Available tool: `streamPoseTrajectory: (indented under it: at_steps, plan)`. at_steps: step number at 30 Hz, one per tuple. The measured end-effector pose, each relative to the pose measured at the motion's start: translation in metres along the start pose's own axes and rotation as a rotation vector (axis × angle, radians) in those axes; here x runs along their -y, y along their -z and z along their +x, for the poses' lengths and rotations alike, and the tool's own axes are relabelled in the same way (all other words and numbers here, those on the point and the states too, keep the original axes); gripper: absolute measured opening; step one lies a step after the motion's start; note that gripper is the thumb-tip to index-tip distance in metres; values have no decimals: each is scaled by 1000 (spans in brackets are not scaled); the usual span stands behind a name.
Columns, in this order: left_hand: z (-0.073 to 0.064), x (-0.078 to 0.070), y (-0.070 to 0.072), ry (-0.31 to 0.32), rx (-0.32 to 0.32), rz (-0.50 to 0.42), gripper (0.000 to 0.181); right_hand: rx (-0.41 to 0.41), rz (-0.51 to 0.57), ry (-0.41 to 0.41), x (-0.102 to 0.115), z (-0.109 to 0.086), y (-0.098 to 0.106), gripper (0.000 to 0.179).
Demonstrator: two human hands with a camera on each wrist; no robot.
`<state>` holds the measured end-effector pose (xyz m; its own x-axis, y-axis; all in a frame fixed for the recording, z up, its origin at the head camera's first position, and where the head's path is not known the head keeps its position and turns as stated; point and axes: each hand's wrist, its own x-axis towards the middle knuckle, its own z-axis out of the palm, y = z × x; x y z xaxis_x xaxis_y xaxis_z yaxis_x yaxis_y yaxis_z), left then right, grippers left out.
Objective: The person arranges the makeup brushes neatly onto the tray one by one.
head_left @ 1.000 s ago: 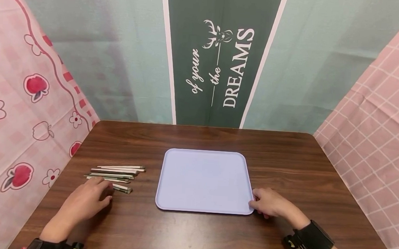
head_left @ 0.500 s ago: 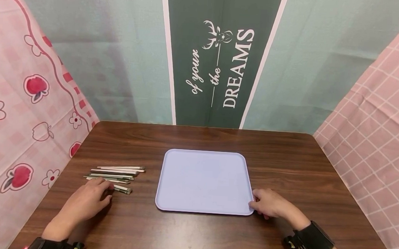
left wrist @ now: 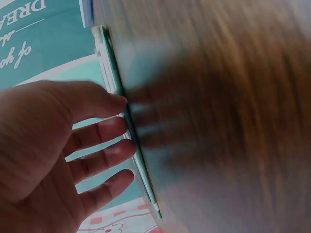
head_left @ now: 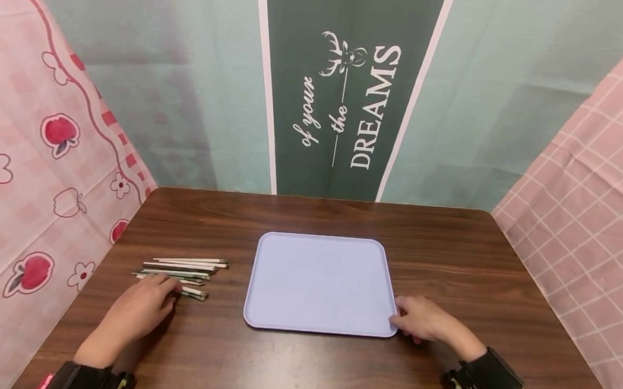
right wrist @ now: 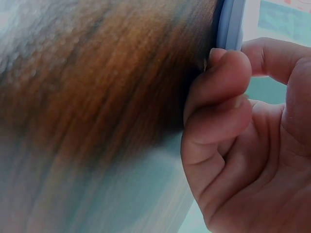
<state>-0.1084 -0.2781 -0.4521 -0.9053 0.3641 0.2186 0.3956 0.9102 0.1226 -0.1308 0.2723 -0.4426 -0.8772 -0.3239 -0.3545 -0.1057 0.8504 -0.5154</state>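
Note:
At the left of the table several paintbrushes (head_left: 186, 266) lie side by side, with pale and green handles. My left hand (head_left: 141, 306) reaches over the nearest brushes, partly covering them. In the left wrist view its fingers are fairly straight, and its thumb and fingertips are at a green-handled paintbrush (left wrist: 114, 65); a firm grip on it is not visible. A pale lavender tray (head_left: 319, 284) lies flat at the middle of the table. My right hand (head_left: 422, 318) grips its near right corner, thumb on the rim and the other fingers curled beside and below it.
The dark wood-grain table (head_left: 301, 366) ends at a green curtain (head_left: 338, 101) with white lettering. Pink patterned cloth (head_left: 38, 201) hangs at the left, and pink checked cloth (head_left: 594, 206) at the right. Each wrist wears a black strap (head_left: 493, 378).
My left hand has shifted slightly forward, its thumb drawn closer to its fingers at the near brushes. The tray and my right hand stay put; the head view shifts slightly.

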Motion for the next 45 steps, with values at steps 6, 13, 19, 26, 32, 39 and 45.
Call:
streamPoseTrajectory:
  at_steps: [6,13,19,26,32,39,45]
  plan:
    - [4,6,-2,-57,-20,18,23,6,9,9,0,-2,-1,21]
    - [4,11,-2,-52,30,-7,21,2,15,20,-2,-1,-4,22]
    - [2,19,-7,-110,9,-45,23,1,19,29,-3,-2,-4,21]
    - [2,17,-11,-203,-98,-58,26,-1,18,37,-2,-3,-4,22]
    - [11,4,-6,-209,-159,-71,27,-6,25,33,-3,-3,-3,22]
    - [26,-21,1,-125,-117,-85,19,-6,29,38,-3,-4,-3,22]
    - [43,-48,4,-3,-61,-139,12,-6,30,37,-2,-4,-2,22]
